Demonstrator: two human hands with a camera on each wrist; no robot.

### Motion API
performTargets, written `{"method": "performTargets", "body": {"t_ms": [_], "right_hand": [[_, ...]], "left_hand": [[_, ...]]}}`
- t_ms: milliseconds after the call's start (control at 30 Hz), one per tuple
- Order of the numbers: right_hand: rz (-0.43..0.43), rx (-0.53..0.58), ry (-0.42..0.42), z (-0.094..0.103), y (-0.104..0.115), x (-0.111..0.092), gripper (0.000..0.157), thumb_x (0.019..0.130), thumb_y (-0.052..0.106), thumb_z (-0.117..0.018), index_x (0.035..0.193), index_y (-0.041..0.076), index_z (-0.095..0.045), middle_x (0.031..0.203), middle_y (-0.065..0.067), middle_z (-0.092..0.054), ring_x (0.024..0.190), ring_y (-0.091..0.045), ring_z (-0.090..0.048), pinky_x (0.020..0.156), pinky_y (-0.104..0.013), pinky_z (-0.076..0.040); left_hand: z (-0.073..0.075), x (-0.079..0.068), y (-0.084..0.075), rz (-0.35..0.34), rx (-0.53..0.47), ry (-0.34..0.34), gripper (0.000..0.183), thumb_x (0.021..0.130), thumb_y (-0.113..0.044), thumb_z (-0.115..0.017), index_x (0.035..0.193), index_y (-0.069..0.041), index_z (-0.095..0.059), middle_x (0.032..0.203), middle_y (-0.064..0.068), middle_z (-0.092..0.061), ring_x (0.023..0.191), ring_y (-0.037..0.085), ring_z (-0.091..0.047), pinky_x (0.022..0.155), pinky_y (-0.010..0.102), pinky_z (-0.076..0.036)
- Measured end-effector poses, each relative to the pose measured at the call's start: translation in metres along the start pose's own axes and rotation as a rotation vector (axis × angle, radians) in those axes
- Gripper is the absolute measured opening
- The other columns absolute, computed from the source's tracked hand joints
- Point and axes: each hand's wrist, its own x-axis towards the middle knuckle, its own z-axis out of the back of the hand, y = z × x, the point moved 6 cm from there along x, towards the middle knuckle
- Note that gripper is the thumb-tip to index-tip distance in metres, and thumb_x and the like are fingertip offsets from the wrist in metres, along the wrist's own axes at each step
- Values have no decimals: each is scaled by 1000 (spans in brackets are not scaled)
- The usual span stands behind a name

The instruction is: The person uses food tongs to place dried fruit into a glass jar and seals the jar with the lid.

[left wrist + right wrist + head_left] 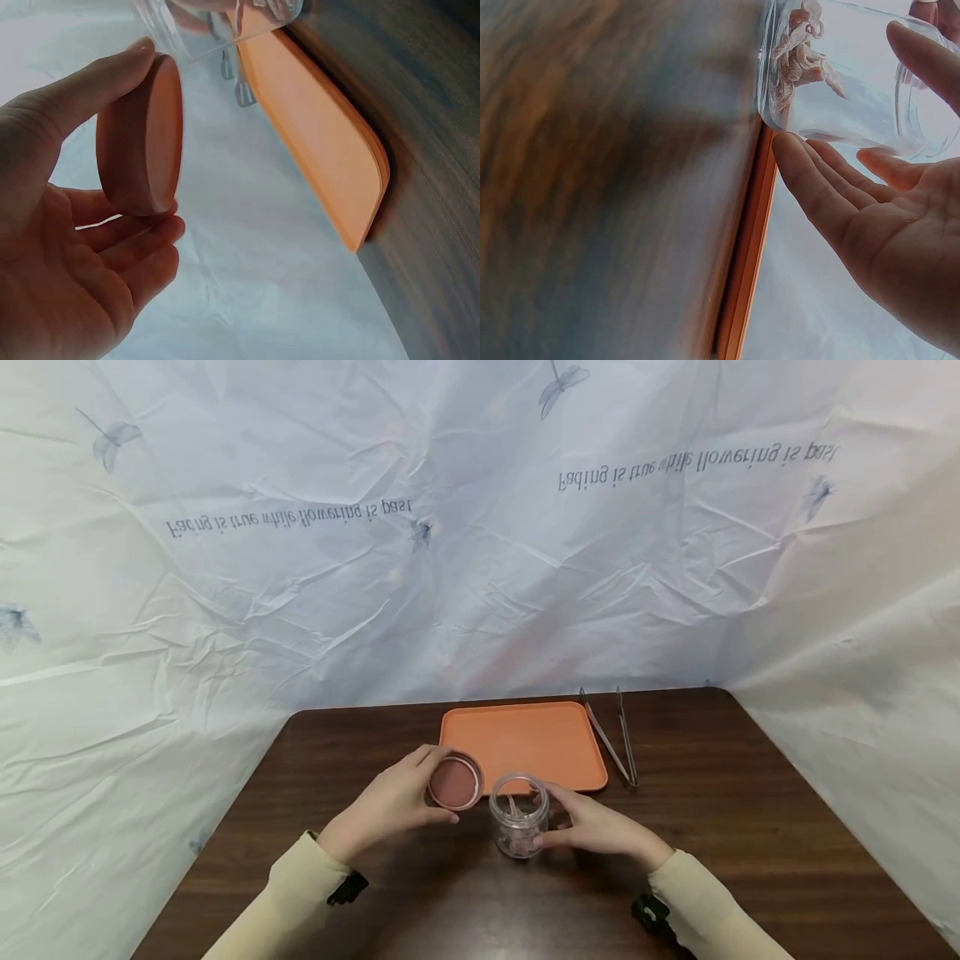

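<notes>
My left hand [393, 797] pinches a round reddish-brown lid [453, 782] between thumb and fingertips. The lid is tilted on its edge, its inner side facing me in the head view. Just to its right, a clear jar [517, 839] with an uncovered mouth is held by my right hand [600, 827], thumb on one side and fingers on the other. Pale, twisted dried-looking pieces [801, 60] lie at the jar's bottom in the right wrist view. Lid and jar are apart.
An orange tray [517, 739] lies behind the jar on the dark wooden table [720, 810]. Metal tongs [633, 777] rest at the tray's right edge, their tips pointing to the back. A white printed sheet [480, 568] hangs behind and at both sides.
</notes>
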Motion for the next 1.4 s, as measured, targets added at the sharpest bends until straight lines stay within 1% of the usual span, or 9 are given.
{"method": "performTargets", "body": {"t_ms": [167, 367, 533, 733, 833, 1000, 1200, 1300, 1400], "right_hand": [[5, 9, 2, 1, 0, 1, 86, 94, 31, -75, 160, 9, -24, 145, -16, -49, 123, -31, -58, 92, -44, -54], [-11, 1, 2, 1, -2, 1, 86, 93, 33, -76, 160, 11, -26, 143, -16, -50, 122, -29, -58, 92, -43, -54], [-16, -5, -1, 3, -1, 1, 85, 93, 31, -75, 160, 10, -26, 143, -15, -51, 121, -29, -59, 91, -44, -54], [-17, 11, 4, 3, -1, 1, 86, 94, 31, -75, 160, 10, -25, 144, -16, -49, 122, -30, -58, 91, -45, -53], [-17, 23, 7, 1, -2, 1, 86, 94, 32, -75, 160, 12, -25, 146, -16, -48, 124, -30, -57, 93, -46, -53], [-8, 24, 12, 0, -1, 0, 86, 94, 31, -74, 161, 15, -23, 151, -16, -43, 127, -32, -54, 94, -49, -53], [-10, 35, 17, 1, 1, 0, 84, 95, 31, -74, 160, 11, -25, 153, -15, -40, 129, -32, -53, 97, -51, -52], [5, 43, 25, 0, 1, 0, 80, 95, 29, -73, 159, 12, -27, 152, -13, -42, 129, -32, -52, 97, -51, -52], [34, 48, 35, -1, 1, 1, 77, 96, 27, -73, 157, 13, -30, 148, -11, -46, 126, -30, -54, 97, -49, -52]], "left_hand": [[-5, 4, -8, -38, 21, 44, 91, 73, -41, -92, 144, -5, -49, 129, 7, -56, 105, 18, -63, 83, 38, -57], [-6, 8, -12, -24, 3, 44, 92, 74, -40, -92, 147, -6, -47, 131, 6, -56, 107, 17, -62, 84, 37, -57], [-7, 10, -13, -8, -56, 52, 96, 77, -44, -88, 153, -10, -40, 138, 4, -53, 114, 14, -60, 89, 34, -56], [-10, 18, -20, -13, -143, 55, 92, 80, -50, -84, 153, -15, -38, 143, 3, -49, 129, 19, -53, 100, 40, -51], [-14, 22, -24, -26, -175, 50, 90, 81, -53, -81, 152, -17, -38, 142, 1, -50, 128, 17, -54, 99, 40, -52], [-21, 30, -31, -78, -180, 46, 86, 84, -55, -78, 151, -16, -39, 141, 2, -49, 116, 13, -56, 89, 34, -56], [-31, 41, -45, -140, -163, 51, 80, 85, -53, -77, 149, -16, -44, 135, 1, -52, 109, 13, -56, 82, 28, -56], [-36, 45, -53, -171, -129, 53, 77, 85, -51, -78, 146, -15, -47, 134, 2, -53, 108, 14, -57, 81, 27, -56], [-41, 48, -60, -211, -64, 51, 74, 85, -51, -78, 143, -13, -50, 134, 4, -53, 111, 16, -57, 82, 26, -56]]}}
